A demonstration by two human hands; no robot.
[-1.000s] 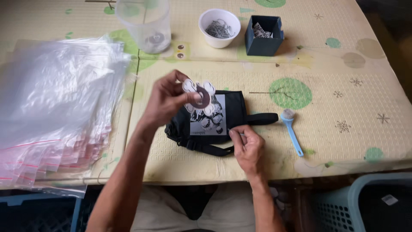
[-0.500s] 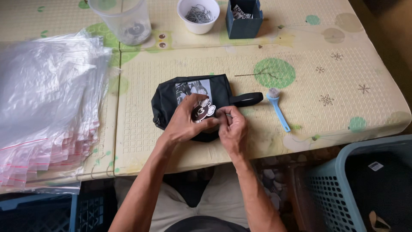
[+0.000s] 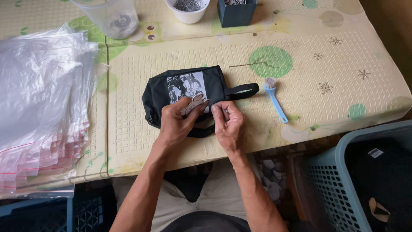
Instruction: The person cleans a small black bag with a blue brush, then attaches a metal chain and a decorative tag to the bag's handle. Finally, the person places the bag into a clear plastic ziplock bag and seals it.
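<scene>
Near the middle of the frame a black pouch (image 3: 189, 96) lies flat on the worktop (image 3: 326, 64), its printed picture facing up and its strap pointing right, so both hands can work over its lower edge. The left hand (image 3: 176, 124) is closed around a small flat charm (image 3: 194, 104), pinching it just over the pouch. The right hand (image 3: 229, 124) has its fingertips pinched tight on something tiny and metallic beside the charm; what it is I cannot tell. A blue brush (image 3: 274, 101) lies just right of the strap. A stack of clear bags (image 3: 38, 99) fills the left side; a white cup (image 3: 188, 9) sits at the top.
</scene>
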